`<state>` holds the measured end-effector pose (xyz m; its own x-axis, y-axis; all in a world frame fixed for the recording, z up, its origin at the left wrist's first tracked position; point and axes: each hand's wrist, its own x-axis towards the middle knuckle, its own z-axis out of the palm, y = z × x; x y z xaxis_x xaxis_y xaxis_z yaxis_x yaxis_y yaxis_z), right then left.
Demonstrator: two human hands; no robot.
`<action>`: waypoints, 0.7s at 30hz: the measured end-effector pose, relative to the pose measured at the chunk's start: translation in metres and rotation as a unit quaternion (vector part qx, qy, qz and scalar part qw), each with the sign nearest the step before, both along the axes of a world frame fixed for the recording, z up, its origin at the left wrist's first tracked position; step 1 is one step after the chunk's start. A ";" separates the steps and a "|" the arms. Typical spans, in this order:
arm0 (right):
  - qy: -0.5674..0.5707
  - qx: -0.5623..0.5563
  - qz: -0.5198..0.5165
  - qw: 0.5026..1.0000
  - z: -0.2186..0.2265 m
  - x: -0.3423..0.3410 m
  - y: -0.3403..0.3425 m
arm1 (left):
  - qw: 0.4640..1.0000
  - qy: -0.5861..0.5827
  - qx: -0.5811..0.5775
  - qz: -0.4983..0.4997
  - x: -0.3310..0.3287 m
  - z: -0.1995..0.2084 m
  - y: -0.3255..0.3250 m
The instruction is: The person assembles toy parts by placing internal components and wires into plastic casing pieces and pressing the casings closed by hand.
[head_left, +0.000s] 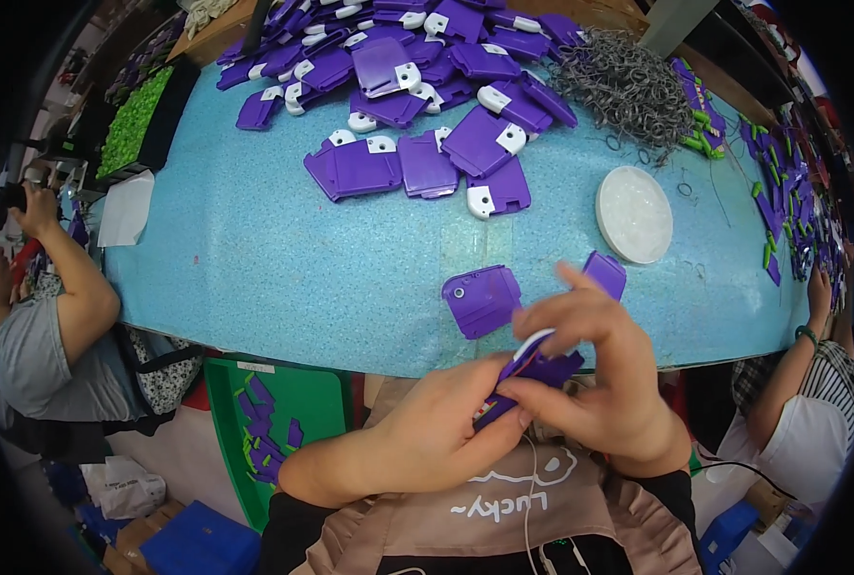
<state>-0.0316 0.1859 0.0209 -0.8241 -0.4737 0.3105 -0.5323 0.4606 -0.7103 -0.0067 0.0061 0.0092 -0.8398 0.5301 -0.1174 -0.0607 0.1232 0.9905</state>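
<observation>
Low over the table's near edge, my left hand point(437, 417) grips a purple plastic case part point(515, 374) with a white edge, thumb and fingers closed on it. My right hand point(604, 383) holds the same part from the other side, its thumb pressed against it and its fingers curled over the top. Some of the part is hidden by my fingers. Just beyond my hands lies a purple plastic shell point(482, 301) with a round hole near one corner. Another purple piece point(605, 275) rests behind my right fingers, partly covered.
Purple pieces with white corners point(389, 67) are heaped at the back. Beside them sits a pile of small metal rings point(623, 86). A round white dish point(634, 215) stands right of centre. A green bin point(326, 398) is at lower left. People point(48, 335) sit on both sides.
</observation>
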 end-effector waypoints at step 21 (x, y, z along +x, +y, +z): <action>0.044 -0.026 -0.416 0.908 -0.032 -0.040 0.129 | 0.952 -0.207 0.183 0.132 0.010 -0.010 -0.013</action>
